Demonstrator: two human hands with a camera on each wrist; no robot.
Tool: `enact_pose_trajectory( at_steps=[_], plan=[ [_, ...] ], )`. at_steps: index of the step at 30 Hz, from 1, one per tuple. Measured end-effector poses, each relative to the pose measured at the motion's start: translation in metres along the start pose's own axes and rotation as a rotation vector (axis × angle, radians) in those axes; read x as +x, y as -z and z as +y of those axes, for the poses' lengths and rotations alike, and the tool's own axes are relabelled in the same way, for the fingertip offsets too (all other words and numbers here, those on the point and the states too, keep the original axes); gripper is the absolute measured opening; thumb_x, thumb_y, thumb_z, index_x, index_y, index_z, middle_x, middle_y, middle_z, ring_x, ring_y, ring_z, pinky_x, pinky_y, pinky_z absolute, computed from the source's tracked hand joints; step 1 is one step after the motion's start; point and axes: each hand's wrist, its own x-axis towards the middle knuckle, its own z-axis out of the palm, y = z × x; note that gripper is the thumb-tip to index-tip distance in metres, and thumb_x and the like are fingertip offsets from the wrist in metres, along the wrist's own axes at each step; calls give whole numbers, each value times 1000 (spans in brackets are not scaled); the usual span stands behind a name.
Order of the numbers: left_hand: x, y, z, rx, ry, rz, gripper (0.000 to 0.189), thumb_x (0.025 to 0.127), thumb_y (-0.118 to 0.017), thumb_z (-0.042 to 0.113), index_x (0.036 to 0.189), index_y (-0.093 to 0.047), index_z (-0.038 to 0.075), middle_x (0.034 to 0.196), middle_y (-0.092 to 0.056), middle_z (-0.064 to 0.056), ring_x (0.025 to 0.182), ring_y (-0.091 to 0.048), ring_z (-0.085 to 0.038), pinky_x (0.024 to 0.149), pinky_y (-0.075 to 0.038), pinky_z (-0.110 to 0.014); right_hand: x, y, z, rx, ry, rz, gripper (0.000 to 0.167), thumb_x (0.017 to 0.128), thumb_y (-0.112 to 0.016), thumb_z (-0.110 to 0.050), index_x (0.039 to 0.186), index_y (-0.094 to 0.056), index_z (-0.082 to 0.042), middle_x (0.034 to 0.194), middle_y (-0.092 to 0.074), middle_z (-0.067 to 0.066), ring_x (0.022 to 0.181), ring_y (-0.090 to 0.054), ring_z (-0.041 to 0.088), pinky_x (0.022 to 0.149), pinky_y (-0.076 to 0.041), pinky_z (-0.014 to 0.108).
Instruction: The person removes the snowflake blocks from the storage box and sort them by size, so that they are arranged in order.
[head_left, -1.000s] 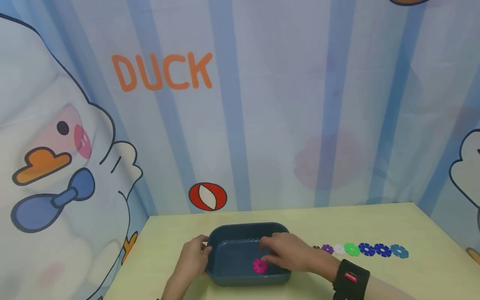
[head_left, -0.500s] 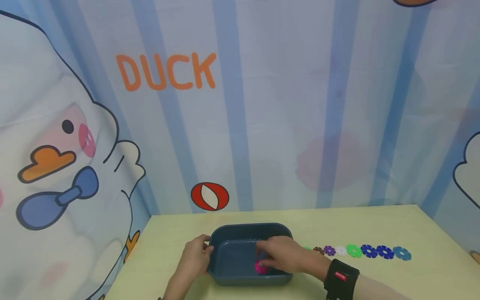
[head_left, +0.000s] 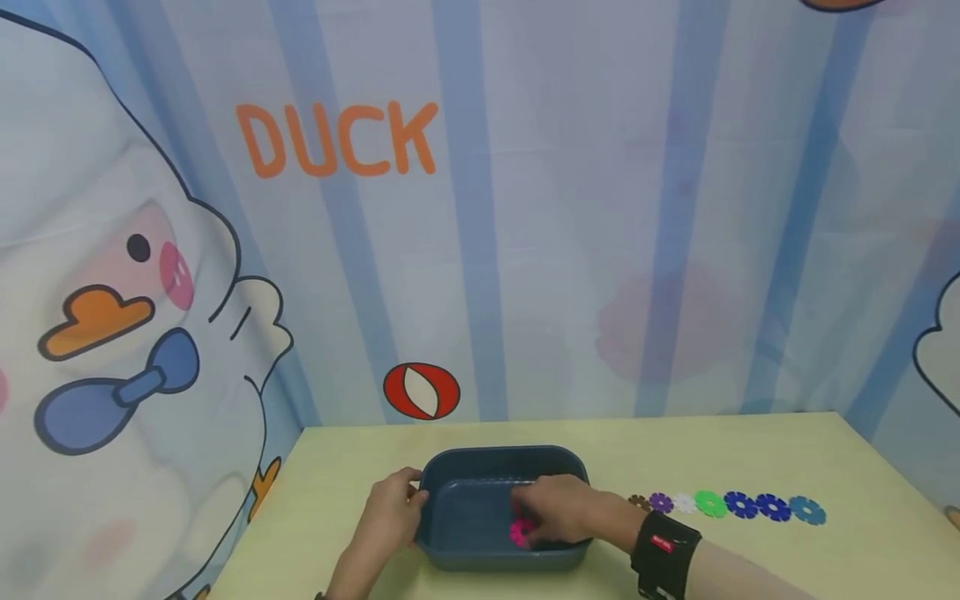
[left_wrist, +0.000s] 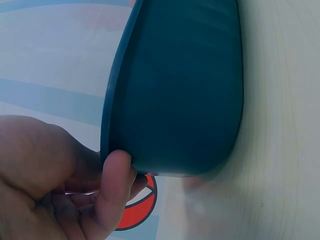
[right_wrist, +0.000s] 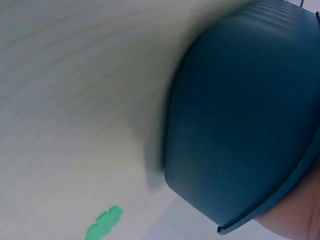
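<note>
My left hand (head_left: pixel 390 512) grips the left end of a dark blue plastic tub (head_left: pixel 465 558) on the table; the left wrist view has the thumb (left_wrist: pixel 116 172) against the outside of its wall. Inside the tub, near its right front, lies a pink snowflake disc (head_left: pixel 519 532). My right hand (head_left: pixel 561 507) reaches over the right rim with bent fingers at the disc and covers its right side. Whether the fingertips pinch it is hidden. In the right wrist view the tub's outer wall (right_wrist: pixel 240 110) blocks the fingers from sight.
A row of snowflake discs runs along the table (head_left: pixel 337 475) to the right of the tub, among them a white disc (head_left: pixel 684 503), a light green disc (head_left: pixel 710 504) and a light blue disc (head_left: pixel 807 510). Behind hangs a printed duck curtain (head_left: pixel 547 250).
My right hand has moved slightly lower into the tub, and its fingers have come over the pink snowflake disc. The left hand keeps its hold on the tub.
</note>
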Motion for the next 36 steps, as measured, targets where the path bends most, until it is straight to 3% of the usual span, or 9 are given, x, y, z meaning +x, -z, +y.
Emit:
enact_pose_trajectory(
  at_steps=[13,21,31,36],
  plan=[
    [-1,-1,1,-5,10,-5,35,103,-64,0,136,-60,-10,102,-70,-19,61,-68,-16,42,-61,-28,7,-2,0,-22,-35,26,43,79,-95,-36,88,-57,-20,74,-53,-12,66,-47,3,56,-43,22],
    [-1,0,1,-10,27,-11,35,103,-64,0,136,-60,-9,103,-69,-19,63,-68,-17,43,-61,-29,5,5,-2,31,36,63,27,94,-83,-29,88,-57,-23,70,-50,-15,58,-44,2,50,-35,20],
    [0,2,1,1,15,-8,34,103,-64,0,135,-60,-10,101,-70,-19,61,-68,-15,42,-60,-28,-8,15,0,107,61,141,3,104,-69,-19,104,-65,-19,77,-59,-16,61,-51,0,56,-48,19],
    [0,1,2,1,21,-16,35,103,-64,1,136,-60,-10,101,-70,-19,61,-68,-15,43,-61,-28,-19,19,5,143,63,179,7,104,-68,-15,110,-68,-19,83,-67,-14,67,-55,-3,62,-54,19]
  ],
)
